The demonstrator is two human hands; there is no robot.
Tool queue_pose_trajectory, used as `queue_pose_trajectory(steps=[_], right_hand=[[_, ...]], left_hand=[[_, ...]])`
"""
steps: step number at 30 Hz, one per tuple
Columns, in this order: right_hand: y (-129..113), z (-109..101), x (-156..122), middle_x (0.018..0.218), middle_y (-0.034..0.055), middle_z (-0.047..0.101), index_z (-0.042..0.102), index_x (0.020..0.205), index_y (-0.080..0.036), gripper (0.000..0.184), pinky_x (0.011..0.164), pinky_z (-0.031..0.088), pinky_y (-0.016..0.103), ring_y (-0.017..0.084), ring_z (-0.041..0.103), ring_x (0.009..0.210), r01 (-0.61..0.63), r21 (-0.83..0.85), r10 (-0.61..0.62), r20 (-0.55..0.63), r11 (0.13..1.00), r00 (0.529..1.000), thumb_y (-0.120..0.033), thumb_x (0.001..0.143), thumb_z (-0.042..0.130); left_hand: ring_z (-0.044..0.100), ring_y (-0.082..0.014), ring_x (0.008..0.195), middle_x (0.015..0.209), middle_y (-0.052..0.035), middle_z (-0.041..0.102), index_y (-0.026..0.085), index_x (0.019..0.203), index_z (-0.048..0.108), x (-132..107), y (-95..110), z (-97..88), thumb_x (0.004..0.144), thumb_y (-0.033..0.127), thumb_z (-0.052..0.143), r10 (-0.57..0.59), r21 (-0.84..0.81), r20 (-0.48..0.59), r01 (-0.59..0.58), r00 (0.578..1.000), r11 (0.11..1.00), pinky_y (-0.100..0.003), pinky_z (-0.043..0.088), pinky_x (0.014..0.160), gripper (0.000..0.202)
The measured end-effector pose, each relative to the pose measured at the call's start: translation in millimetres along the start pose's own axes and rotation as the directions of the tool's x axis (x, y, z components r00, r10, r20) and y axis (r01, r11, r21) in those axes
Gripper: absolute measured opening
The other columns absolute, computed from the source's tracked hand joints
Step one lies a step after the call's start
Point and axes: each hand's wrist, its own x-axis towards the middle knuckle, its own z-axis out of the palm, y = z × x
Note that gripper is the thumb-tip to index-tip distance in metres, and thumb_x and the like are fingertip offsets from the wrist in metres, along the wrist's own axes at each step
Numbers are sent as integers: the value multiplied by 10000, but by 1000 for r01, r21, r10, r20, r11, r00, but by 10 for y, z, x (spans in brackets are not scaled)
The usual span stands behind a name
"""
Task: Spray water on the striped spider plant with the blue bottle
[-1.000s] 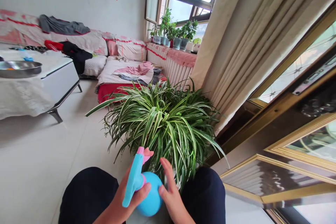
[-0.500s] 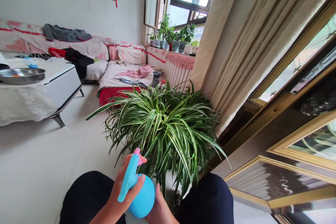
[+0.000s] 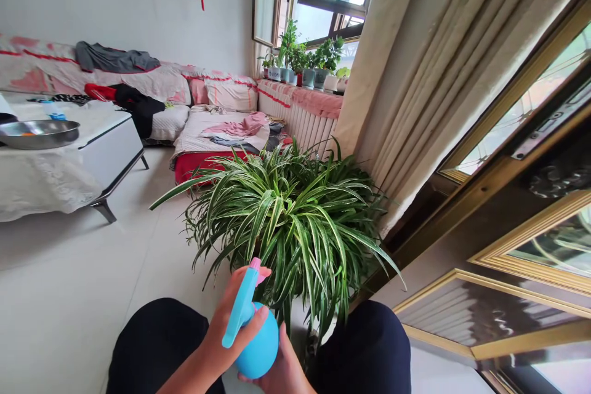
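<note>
A blue spray bottle (image 3: 258, 348) with a pink nozzle is held low in front of me, between my knees. My left hand (image 3: 226, 320) wraps round its neck, fingers by the pink trigger. From below and the right, my right hand (image 3: 286, 360) cups the round body; part of its fingers is hidden behind the bottle. Just beyond the nozzle spreads a large spider plant (image 3: 286, 215) with long green-and-white striped leaves. Its pot is mostly hidden under the leaves.
At left stands a low table (image 3: 111, 154) bearing a metal bowl (image 3: 41, 134). A cloth-covered sofa (image 3: 221, 95) lines the back. Several potted plants (image 3: 307, 68) stand on the windowsill. A long curtain (image 3: 406, 86) and a brown, gold-trimmed door (image 3: 462, 221) close in the right.
The spray bottle has shifted slightly to the right and up, with both hands still on it. The camera view has moved a little; the plant stays in place.
</note>
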Motion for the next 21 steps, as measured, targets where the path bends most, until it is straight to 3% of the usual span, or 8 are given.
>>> queue_pose_trajectory(steps=[2, 5, 10, 14, 17, 21], right_hand=[[-22, 33, -42, 1297, 107, 629, 585, 1296, -213, 880, 790, 475, 358, 289, 640, 1080, 31, 24, -30, -16, 999, 999, -830, 671, 538], [-62, 81, -136, 1227, 110, 673, 636, 1238, -176, 867, 972, 417, 410, 312, 571, 1208, 76, 67, -73, -48, 995, 996, -811, 651, 584], [-160, 119, -388, 1188, 100, 697, 718, 1106, -179, 759, 1112, 314, 424, 319, 519, 1273, 172, 70, -159, -158, 983, 974, -776, 645, 636], [-202, 96, -549, 1277, 55, 648, 724, 1077, -223, 657, 1132, 314, 429, 304, 436, 1349, 285, 119, -244, -274, 951, 930, -743, 687, 624], [-213, 82, -605, 1292, 50, 636, 722, 1062, -219, 608, 1121, 346, 425, 287, 403, 1373, 377, 115, -309, -380, 919, 872, -719, 751, 567], [-248, 59, -698, 1114, 91, 719, 728, 1016, -230, 625, 1013, 460, 463, 310, 555, 1243, 367, 11, -326, -436, 930, 839, -746, 801, 447]], left_hand=[[520, -258, 1241, 1321, -83, 565, 315, 1400, 369, -18, 44, 55, 886, 393, 507, 22, 29, 46, -23, 999, 999, -465, 410, 1072, 538], [498, -283, 1271, 1351, -100, 541, 308, 1413, 334, -44, 95, 173, 878, 344, 511, 154, 98, 134, -168, 979, 981, -552, 341, 1115, 564], [538, -307, 1214, 1278, -120, 550, 280, 1440, 233, -16, 254, 434, 842, 321, 524, 321, 169, 152, -344, 935, 924, -623, 328, 1095, 666], [516, -318, 1202, 1207, -120, 565, 237, 1359, 322, 64, 447, 642, 808, 315, 569, 377, 258, 138, -400, 916, 879, -583, 407, 1032, 608], [554, -283, 1072, 1075, -99, 588, 211, 1206, 418, 115, 563, 798, 787, 231, 554, 449, 295, 136, -468, 883, 833, -526, 478, 936, 441], [555, -223, 879, 891, -56, 574, 205, 1036, 461, 148, 626, 966, 783, 160, 504, 442, 292, 126, -459, 888, 839, -436, 522, 793, 260]])
